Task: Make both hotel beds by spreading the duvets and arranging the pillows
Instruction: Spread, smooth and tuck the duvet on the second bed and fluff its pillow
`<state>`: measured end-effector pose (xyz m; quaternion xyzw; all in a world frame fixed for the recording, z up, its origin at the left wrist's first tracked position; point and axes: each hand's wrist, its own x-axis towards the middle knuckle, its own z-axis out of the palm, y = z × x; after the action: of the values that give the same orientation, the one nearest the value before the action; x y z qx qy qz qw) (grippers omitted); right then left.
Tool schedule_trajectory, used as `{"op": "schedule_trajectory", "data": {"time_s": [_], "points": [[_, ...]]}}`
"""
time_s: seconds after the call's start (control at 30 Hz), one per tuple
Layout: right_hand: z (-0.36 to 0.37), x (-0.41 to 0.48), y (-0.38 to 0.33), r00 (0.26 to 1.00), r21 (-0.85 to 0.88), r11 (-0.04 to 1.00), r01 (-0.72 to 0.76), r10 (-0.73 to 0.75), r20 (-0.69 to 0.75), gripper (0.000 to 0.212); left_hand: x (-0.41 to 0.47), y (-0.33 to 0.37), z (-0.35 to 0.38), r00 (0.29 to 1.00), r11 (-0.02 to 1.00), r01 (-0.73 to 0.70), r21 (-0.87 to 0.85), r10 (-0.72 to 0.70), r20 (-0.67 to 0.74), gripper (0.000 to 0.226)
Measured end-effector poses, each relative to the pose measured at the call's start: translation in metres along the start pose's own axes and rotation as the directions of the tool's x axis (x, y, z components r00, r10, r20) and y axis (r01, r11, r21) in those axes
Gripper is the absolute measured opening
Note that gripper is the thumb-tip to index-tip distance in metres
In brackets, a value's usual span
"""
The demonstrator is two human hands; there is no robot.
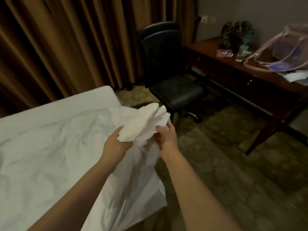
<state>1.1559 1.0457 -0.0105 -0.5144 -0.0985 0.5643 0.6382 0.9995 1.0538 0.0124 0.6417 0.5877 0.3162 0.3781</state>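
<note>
Duvet (50, 147) white and wrinkled, fills the lower left of the frame over the bed, one corner bunched up and lifted at frame centre; left hand (115, 144) closed around the bunched corner from below, fingers curled into the cloth; right hand (166, 135) just beside it, fingers bent and pinching the same wad from the right (fingertips partly hidden in folds); duvet edge hangs down off the bed side at lower centre; brown pleated curtains (66, 47) span the upper left, reaching the floor behind the bed; black office chair (168, 77) stands at upper centre, between curtains and a dark wooden desk (233, 75) at upper right; desk carries a clear plastic bag (283, 49) with pinkish handles, a plastic bottle (243, 49), a dark patterned item behind it (blurred, cannot tell what); patterned olive carpet (233, 172) covers the lower right; wall sockets on the grey wall above the desk; lighting dim.
</note>
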Motion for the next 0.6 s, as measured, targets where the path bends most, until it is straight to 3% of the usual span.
{"op": "schedule_trajectory", "data": {"time_s": [0.17, 0.3, 0.43, 0.53, 0.6], "points": [[0.029, -0.013, -0.017, 0.974, -0.026, 0.975, 0.219, -0.220, -0.049, 0.034, 0.022, 0.008, -0.025, 0.998, 0.999, -0.040, -0.024, 0.041, 0.038, 0.047], [0.035, -0.031, -0.030, 0.959, 0.027, 0.959, 0.282, -0.281, -0.037, 0.038, 0.027, 0.019, -0.033, 0.999, 0.996, -0.042, -0.074, 0.042, -0.002, 0.041], [0.037, -0.047, -0.028, 0.977, 0.057, 0.978, 0.199, -0.202, 0.060, 0.041, 0.023, 0.042, -0.032, 0.995, 0.994, -0.093, 0.058, 0.090, 0.047, 0.051], [0.044, -0.058, -0.018, 0.992, -0.074, 0.994, 0.083, -0.076, 0.098, 0.027, 0.012, 0.052, -0.018, 0.973, 0.975, -0.181, 0.129, 0.159, 0.166, 0.061], [0.042, -0.057, -0.015, 0.992, -0.193, 0.980, 0.049, -0.025, 0.123, 0.015, 0.001, 0.046, -0.008, 0.962, 0.961, -0.194, 0.197, 0.146, 0.232, 0.080]]}}
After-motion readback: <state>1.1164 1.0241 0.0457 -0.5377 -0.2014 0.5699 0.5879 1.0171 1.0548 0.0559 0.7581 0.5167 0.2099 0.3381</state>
